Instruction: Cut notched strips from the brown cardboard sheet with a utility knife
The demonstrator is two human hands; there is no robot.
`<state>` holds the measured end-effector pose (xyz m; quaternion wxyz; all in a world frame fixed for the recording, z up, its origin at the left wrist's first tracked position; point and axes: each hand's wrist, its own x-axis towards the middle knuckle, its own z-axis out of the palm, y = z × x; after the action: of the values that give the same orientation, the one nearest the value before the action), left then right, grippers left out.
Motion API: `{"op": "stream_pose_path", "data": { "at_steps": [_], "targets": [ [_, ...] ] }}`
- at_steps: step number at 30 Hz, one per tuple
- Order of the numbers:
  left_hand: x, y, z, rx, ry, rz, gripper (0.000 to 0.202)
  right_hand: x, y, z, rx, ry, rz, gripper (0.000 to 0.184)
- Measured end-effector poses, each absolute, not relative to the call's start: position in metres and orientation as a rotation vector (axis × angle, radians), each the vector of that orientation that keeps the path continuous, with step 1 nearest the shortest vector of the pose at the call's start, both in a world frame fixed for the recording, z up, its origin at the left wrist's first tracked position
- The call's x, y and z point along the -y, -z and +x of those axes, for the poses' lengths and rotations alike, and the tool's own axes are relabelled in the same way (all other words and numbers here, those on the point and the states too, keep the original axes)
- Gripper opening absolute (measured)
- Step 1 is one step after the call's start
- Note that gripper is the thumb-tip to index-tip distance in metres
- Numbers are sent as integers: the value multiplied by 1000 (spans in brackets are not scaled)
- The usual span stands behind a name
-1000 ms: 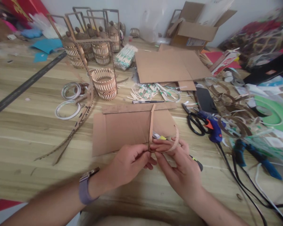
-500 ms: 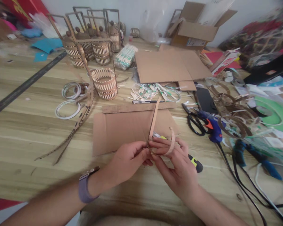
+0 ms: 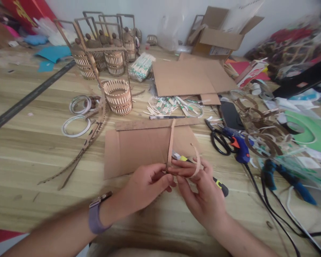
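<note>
Close together at the front middle, both my hands pinch a narrow cardboard strip. My left hand (image 3: 149, 182) grips the cardboard strip (image 3: 171, 142) near its lower end; the strip stands up and away from me. My right hand (image 3: 200, 189) has fingertips closed at the same spot, and a thin curled paper strip (image 3: 196, 162) bends over its fingers. The exact contact between the fingertips is partly hidden. Under the right hand lies a utility knife (image 3: 221, 186), its middle covered. Beneath the strip a flat cardboard sheet (image 3: 139, 150) rests on the table.
Left of centre stands a stick-sided basket (image 3: 119, 98) with a tall handle, several similar lidded ones behind. Tape rolls (image 3: 76, 126) lie left. On the right are scissors (image 3: 219, 141), a glue gun (image 3: 240, 146) with its cord, pliers (image 3: 270, 175) and a phone (image 3: 231, 116).
The cardboard strip's upper end has swung a little left and down. My right thumb has shifted slightly right, away from the left thumb. The view has moved slightly.
</note>
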<state>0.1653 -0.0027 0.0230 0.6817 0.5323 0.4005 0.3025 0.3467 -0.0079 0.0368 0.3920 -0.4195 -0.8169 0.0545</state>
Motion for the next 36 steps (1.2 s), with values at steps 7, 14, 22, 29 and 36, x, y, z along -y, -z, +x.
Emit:
{"op": "stream_pose_path", "data": {
  "at_steps": [7,14,22,29,36],
  "targets": [
    [1,-23,163,-932,-690,1260,34,8,-29,343,2069,-128,-1056,15],
    [4,-27,164,-910,-659,1247,32,8,-32,347,2067,-159,-1106,11],
    [3,-24,165,-925,-659,1257,35,6,-38,347,2049,-155,-1113,10],
    [1,-20,163,-959,-688,1338,35,7,-29,343,2056,-133,-1039,10],
    [2,-22,164,-912,-659,1251,35,9,-25,346,2062,-159,-1083,12]
  ]
}}
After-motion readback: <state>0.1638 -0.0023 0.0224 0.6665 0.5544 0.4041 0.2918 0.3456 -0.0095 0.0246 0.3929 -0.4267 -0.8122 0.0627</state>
